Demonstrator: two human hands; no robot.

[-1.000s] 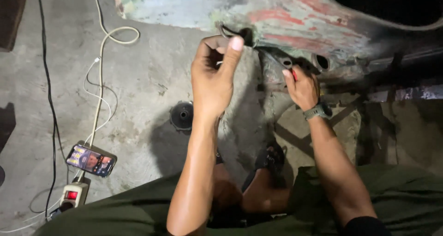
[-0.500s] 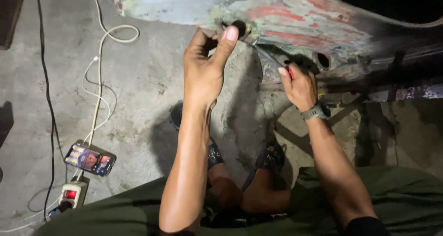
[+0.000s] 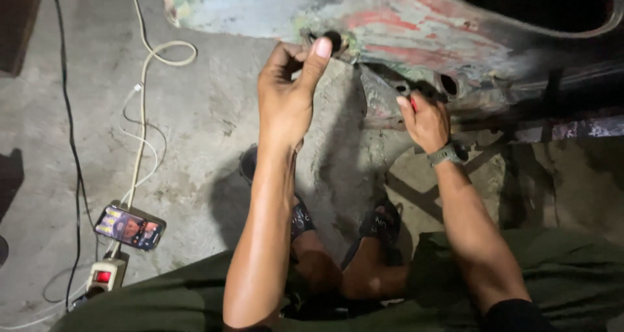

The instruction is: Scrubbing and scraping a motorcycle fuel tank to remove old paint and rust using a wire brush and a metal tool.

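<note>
Nearest the camera are the person's knees under dark green cloth and two sandalled feet on the concrete floor; off to the side lie a lit phone, a power strip with a red switch and pale and black cables. Further out, the left hand reaches up to a small dark round part at the lower edge of a worn, paint-streaked metal body panel, thumb and fingers pinched together about it. The right hand, with a watch on its wrist, is closed round a slim tool with a red handle, whose dark front end lies against the panel's underside near a round hole (exactly what the tip bears on cannot be made out). The round part looks small, hard and light, probably grimy and so a little slippery; a fingertip pinch on its rim seems the only grip available. The tool looks stiff and is best held firmly by the handle, as it is now. The panel itself appears rigid, rusty and rough-edged along its lower lip.
</note>
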